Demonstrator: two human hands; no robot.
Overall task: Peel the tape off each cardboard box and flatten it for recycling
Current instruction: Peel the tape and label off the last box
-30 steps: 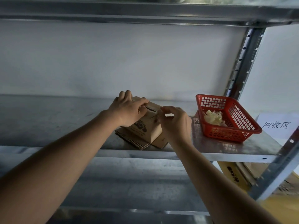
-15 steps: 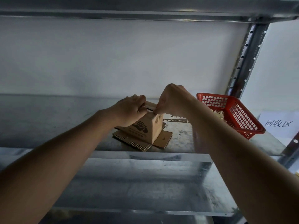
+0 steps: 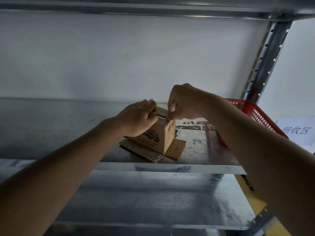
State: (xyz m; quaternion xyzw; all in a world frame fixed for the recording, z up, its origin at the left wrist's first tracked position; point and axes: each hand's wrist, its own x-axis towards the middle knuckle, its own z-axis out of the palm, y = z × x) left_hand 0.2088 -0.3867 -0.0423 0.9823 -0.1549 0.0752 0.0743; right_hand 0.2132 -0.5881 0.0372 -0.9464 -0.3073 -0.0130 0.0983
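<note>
Cardboard is what both hands work on: the left hand (image 3: 139,119) curls over the left top edge of the small box (image 3: 157,137), gripping it, while the right hand (image 3: 183,103) pinches thumb and fingers (image 3: 172,116) together at the top seam; whether tape is caught there cannot be told. That box stands on flattened cardboard (image 3: 176,149) near the shelf (image 3: 196,150) front edge. Further right sit a red basket (image 3: 255,114) and a paper label (image 3: 297,130).
</note>
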